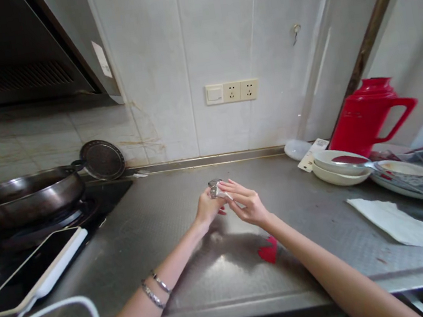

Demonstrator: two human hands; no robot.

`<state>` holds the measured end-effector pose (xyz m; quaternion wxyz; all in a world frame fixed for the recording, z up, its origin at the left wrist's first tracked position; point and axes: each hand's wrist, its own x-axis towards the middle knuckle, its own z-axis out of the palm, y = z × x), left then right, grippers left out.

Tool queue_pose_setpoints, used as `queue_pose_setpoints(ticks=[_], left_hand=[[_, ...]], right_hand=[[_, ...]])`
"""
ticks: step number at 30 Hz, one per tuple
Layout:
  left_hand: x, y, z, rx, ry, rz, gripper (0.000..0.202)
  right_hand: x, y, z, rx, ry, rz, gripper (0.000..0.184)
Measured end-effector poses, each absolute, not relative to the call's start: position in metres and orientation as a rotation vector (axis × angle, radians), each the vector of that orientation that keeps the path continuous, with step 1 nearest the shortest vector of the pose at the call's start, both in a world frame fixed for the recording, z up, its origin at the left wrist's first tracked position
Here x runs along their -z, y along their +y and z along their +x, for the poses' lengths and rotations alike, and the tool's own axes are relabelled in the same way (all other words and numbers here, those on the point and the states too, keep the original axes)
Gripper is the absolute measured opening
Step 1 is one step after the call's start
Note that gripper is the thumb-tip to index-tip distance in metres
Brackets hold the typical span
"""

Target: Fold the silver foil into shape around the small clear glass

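Gripping a small grey glassy object (213, 186) over the middle of the steel tabletop (167, 212), the left hand (205, 207) is curled closed around it. The right hand (249, 206) is extended, fingers nearly straight, against a white tissue (223, 192) on the object's near right side. At this size, the object's exact type, and whether the right hand pinches or just presses the tissue, cannot be determined. A red heart-shaped patch (268, 251) lies nearer the front edge, below the hands. To the right: a folded paper towel (400, 223), stacked white bowls (341, 175) and a red thermos flask (364, 117).
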<state>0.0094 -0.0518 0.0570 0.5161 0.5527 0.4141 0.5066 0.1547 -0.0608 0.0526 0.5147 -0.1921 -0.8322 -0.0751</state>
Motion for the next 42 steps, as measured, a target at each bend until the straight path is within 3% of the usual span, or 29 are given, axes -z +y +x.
queue_pose_setpoints(ticks=[9,14,19,24,26,31,33,36,42], left_hand=[[-0.051,-0.055,0.015,-1.143,0.977,1.503,0.040],[-0.048,-0.052,0.014,-1.137,0.997,1.516,0.039],[-0.046,-0.047,0.013,-1.196,1.053,1.510,0.043],[-0.044,-0.042,0.011,-1.213,1.055,1.572,0.050],[-0.043,-0.041,0.009,-1.188,1.034,1.593,0.063],[-0.043,-0.039,-0.002,-1.116,0.993,1.769,0.126],[-0.043,-0.039,-0.006,-1.175,0.973,1.899,0.135],[-0.040,-0.038,-0.007,-1.236,0.957,2.002,0.130],[-0.032,-0.039,0.002,-1.317,1.003,2.032,0.095]], right_hand=[[-0.048,-0.047,0.167,-0.055,-1.827,-0.681,0.027],[-0.049,-0.045,0.164,-0.413,-1.643,-0.943,0.042],[-0.055,-0.045,0.158,-0.850,-1.610,-0.805,0.034],[-0.054,-0.047,0.152,-0.908,-1.527,-0.767,0.040],[-0.054,-0.048,0.151,-0.957,-1.468,-0.788,0.041],[-0.058,-0.048,0.154,-1.160,-1.278,-0.826,0.043],[-0.061,-0.048,0.156,-1.226,-1.239,-0.822,0.043],[-0.064,-0.050,0.155,-1.290,-1.256,-0.830,0.046],[-0.062,-0.053,0.148,-1.154,-1.370,-0.959,0.042]])
